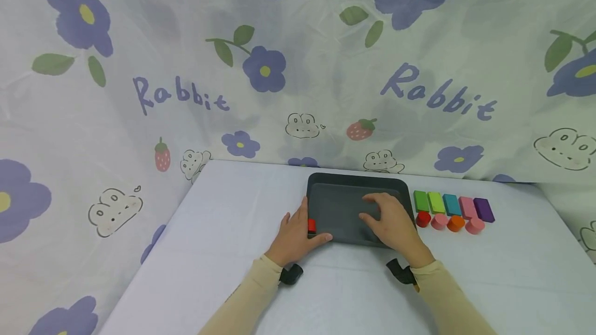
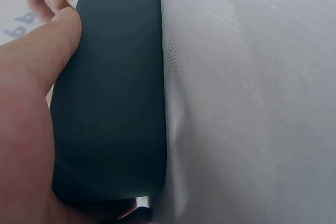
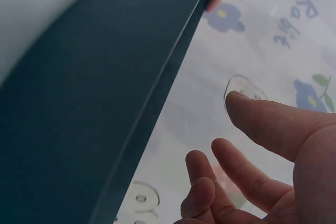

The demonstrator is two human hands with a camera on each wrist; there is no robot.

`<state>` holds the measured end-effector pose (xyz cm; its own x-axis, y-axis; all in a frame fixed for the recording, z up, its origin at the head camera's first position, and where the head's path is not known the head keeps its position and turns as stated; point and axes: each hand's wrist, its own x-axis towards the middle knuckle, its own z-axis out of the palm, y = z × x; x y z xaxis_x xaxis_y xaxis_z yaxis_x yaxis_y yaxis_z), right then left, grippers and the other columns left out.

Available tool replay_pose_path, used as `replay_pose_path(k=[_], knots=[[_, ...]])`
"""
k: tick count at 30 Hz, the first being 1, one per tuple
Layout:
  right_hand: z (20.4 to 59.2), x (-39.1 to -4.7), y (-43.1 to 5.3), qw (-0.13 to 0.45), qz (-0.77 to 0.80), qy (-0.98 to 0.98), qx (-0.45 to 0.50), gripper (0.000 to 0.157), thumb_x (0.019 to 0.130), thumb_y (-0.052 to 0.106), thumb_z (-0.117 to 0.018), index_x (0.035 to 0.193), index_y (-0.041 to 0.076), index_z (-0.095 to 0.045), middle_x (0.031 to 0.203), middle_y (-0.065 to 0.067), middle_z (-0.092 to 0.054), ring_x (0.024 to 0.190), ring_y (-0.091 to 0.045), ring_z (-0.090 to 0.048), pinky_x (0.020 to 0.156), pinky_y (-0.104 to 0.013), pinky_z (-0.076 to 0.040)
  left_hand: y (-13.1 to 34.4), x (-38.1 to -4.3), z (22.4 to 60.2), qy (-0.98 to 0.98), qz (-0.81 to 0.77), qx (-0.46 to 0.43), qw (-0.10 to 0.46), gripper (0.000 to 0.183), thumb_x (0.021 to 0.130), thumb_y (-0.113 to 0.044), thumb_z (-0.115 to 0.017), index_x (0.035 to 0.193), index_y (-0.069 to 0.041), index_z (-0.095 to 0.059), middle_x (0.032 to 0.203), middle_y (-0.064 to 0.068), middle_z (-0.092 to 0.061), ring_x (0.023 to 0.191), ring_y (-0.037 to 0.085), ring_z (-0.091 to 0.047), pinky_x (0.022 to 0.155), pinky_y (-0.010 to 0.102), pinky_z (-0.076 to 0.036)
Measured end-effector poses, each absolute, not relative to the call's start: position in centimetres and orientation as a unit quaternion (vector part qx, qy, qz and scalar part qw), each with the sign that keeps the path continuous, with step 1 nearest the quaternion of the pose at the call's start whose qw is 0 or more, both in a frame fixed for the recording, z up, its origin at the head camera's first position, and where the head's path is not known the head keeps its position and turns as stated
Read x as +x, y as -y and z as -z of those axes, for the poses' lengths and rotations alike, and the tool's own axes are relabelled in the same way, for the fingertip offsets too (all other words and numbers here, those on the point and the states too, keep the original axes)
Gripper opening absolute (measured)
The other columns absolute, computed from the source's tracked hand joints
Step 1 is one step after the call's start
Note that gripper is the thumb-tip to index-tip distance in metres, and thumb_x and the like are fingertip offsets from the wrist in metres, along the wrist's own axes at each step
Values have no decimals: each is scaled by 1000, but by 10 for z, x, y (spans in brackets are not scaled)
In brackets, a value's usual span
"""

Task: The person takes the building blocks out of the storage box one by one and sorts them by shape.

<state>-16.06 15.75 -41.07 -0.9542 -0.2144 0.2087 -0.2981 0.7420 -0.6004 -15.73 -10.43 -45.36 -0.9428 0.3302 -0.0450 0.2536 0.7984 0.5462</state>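
Observation:
A dark grey tray (image 1: pixel 344 206) lies on the white table. At its front left corner is my left hand (image 1: pixel 293 237), the fingers straight along the left side and the thumb reaching over the front rim. The left wrist view shows that thumb (image 2: pixel 65 30) on the rim of the tray (image 2: pixel 110 103). A red block (image 1: pixel 311 226) sits inside that corner, partly hidden by the hand. My right hand (image 1: pixel 393 221) hovers over the right half of the tray, thumb and fingers apart, holding nothing. In the right wrist view, the right hand's fingers (image 3: pixel 252 177) are loosely bent beyond the tray wall.
Right of the tray stands a row of rectangular blocks: green (image 1: pixel 421 201), lime (image 1: pixel 436 202), blue (image 1: pixel 451 204), pink (image 1: pixel 467 208) and purple (image 1: pixel 484 210). Before them are round pieces in red (image 1: pixel 423 219), pink (image 1: pixel 439 222) and orange (image 1: pixel 456 223). A patterned curtain (image 1: pixel 302 66) hangs behind the table.

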Motion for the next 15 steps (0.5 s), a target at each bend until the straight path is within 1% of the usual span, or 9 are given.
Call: replay_pose_path(k=[8, 15], knots=[[416, -166, -137, 45, -360, 919, 156, 41, 88, 17, -79, 123, 1, -67, 117, -15, -68, 91, -28, -60, 77, -42, -51, 104, -157, 452, -946, -276, 160, 63, 115, 88, -67, -63, 160, 2, -6, 162, 19, -28, 146, 32, -34, 118, 62, -17], [416, -171, -118, 6, -374, 914, 156, 41, 90, 21, -77, 125, 1, -67, 117, -14, -68, 91, -26, -60, 78, -41, -51, 105, -157, 452, -946, -273, 166, 61, 115, 88, -65, -65, 159, 4, -6, 160, 21, -30, 145, 33, -37, 116, 63, -20]])
